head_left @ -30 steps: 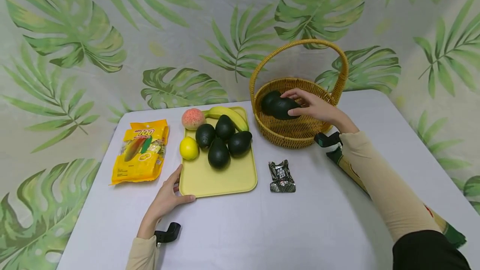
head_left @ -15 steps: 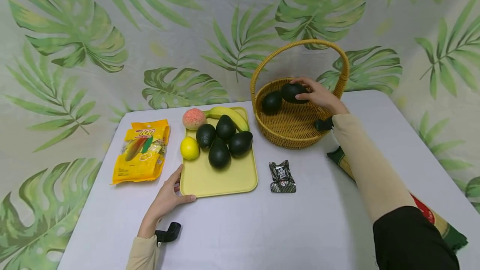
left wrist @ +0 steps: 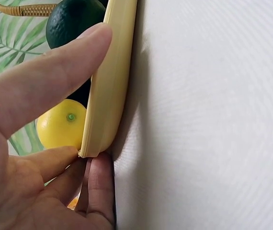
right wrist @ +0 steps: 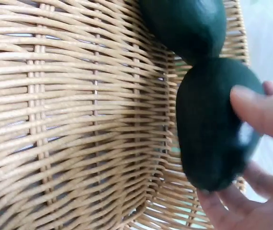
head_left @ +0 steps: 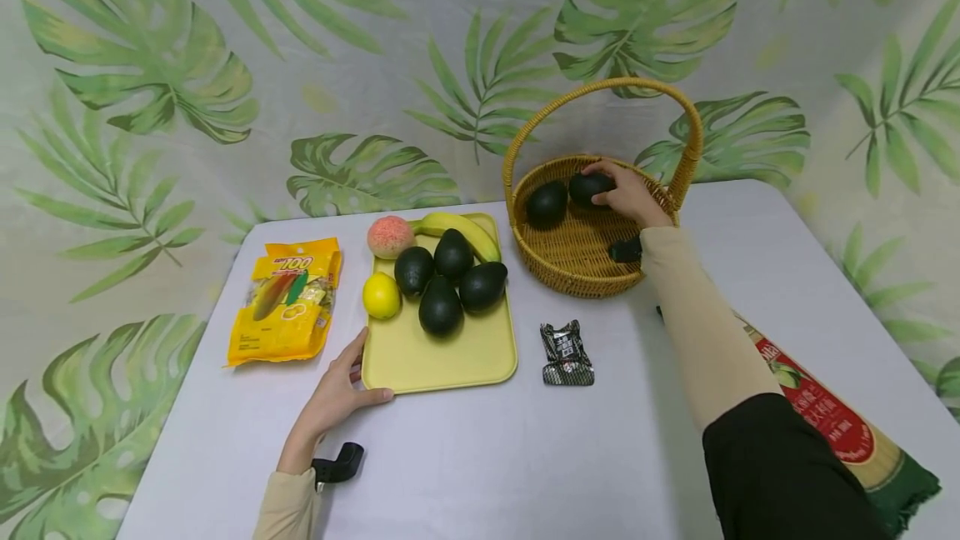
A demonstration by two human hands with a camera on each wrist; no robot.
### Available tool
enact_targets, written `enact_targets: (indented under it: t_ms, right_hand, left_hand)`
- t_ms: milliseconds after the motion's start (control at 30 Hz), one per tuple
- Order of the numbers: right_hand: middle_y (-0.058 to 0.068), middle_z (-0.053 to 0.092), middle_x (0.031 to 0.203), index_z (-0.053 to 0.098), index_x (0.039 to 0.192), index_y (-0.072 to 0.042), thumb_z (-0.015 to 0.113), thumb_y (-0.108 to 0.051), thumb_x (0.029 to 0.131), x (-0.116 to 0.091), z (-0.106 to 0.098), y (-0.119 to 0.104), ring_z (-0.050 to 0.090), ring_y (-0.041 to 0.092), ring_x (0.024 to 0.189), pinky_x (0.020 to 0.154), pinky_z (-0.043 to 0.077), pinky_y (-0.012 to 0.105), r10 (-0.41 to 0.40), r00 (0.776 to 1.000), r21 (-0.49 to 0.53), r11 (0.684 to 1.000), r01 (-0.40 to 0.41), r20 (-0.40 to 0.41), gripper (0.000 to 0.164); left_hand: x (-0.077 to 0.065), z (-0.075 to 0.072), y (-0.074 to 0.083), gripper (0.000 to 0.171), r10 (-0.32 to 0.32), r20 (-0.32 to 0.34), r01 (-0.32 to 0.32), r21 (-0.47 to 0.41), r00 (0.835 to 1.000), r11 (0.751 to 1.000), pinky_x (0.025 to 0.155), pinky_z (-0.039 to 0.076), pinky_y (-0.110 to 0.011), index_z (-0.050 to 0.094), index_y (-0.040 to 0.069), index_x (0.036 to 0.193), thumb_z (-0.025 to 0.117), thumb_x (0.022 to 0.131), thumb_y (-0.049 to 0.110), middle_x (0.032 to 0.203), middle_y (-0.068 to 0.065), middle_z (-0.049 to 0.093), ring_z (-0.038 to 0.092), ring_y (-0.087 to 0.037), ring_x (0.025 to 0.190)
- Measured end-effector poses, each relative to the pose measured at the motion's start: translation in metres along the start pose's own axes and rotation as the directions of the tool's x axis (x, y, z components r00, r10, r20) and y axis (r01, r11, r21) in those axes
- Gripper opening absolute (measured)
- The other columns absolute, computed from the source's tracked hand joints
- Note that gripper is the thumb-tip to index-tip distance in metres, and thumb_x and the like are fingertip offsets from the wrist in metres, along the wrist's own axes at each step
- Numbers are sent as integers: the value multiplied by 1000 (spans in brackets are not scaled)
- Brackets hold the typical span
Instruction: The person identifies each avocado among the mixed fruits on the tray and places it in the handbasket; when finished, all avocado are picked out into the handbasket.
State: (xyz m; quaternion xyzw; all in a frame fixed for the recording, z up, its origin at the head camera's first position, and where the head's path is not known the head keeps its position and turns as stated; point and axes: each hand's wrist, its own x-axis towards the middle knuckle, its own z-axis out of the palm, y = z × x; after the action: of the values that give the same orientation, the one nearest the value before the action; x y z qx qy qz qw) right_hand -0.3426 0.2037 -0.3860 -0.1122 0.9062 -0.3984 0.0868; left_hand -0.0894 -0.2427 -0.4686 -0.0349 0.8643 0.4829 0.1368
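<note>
My right hand (head_left: 632, 193) is inside the wicker basket (head_left: 558, 273), gripping a dark green avocado (right wrist: 218, 129) between thumb and fingers. That avocado is at the basket's back wall, beside a second avocado (head_left: 546, 205). At the near left corner of the yellow tray (head_left: 438, 365), my left hand (head_left: 337, 390) holds the rim, its thumb at the front edge and its fingers at the left side. On the tray lie several avocados (head_left: 440, 307), a lemon (left wrist: 62, 124), a banana (head_left: 468, 233) and a pinkish peach (head_left: 390, 237), which overlaps the back left corner.
A yellow candy bag (head_left: 285, 302) with a mango picture lies left of the tray. A small dark wrapped packet (head_left: 567, 352) lies between tray and basket front. Under my right forearm is a long red and green package (head_left: 825, 415). The basket's tall handle (head_left: 600, 83) arches overhead.
My right hand has carried the avocado back and rightward, from over the other avocado to beside it, and lowered it into the basket. The left hand stays at the tray corner.
</note>
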Motion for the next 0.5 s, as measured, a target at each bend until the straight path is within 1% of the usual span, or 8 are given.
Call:
enact_targets:
  t_ms: [133, 233, 300, 367, 500]
  right_hand:
    - [28, 28, 148, 48, 135, 0, 49, 11, 90, -1, 2, -1, 25, 46, 134, 104, 28, 59, 30, 999, -33, 999, -28, 42, 46]
    - [28, 27, 149, 48, 135, 0, 50, 10, 90, -4, 1, -2, 23, 47, 134, 104, 27, 60, 37, 996, -44, 998, -33, 83, 46]
    - [26, 26, 149, 48, 136, 0, 50, 9, 91, -6, -1, -2, 24, 46, 134, 104, 28, 60, 35, 996, -26, 999, -33, 84, 46]
    - [25, 26, 150, 47, 137, 0, 50, 7, 91, -10, -4, -2, 24, 45, 135, 104, 28, 60, 14, 997, -3, 1000, -14, 79, 46]
    - [21, 28, 151, 45, 138, 0, 53, 1, 94, -18, -10, -4, 27, 43, 134, 104, 29, 58, -18, 998, 68, 998, 14, 62, 45]
  left_hand:
    - [0, 0, 0, 109, -5, -2, 5, 1, 1000, 1000, 106, 34, -48, 11, 8, 154, 84, 74, 21, 146, -23, 32, 36, -37, 129]
    - [0, 0, 0, 109, -7, -1, 7, -1, 1000, 1000, 106, 33, -48, 11, 8, 154, 84, 74, 21, 147, -22, 31, 35, -37, 130]
    - [0, 0, 0, 109, -7, -1, 7, 0, 1000, 1000, 106, 33, -48, 11, 8, 154, 84, 74, 21, 147, -22, 30, 35, -37, 130]
    - [0, 0, 0, 109, -6, 0, 6, 0, 1000, 1000, 106, 33, -48, 12, 8, 154, 84, 74, 21, 147, -22, 30, 35, -37, 130]
    - [-1, 1, 1, 109, -5, -3, 5, 7, 1000, 1000, 106, 33, -49, 12, 8, 154, 84, 74, 21, 147, -23, 30, 36, -38, 129]
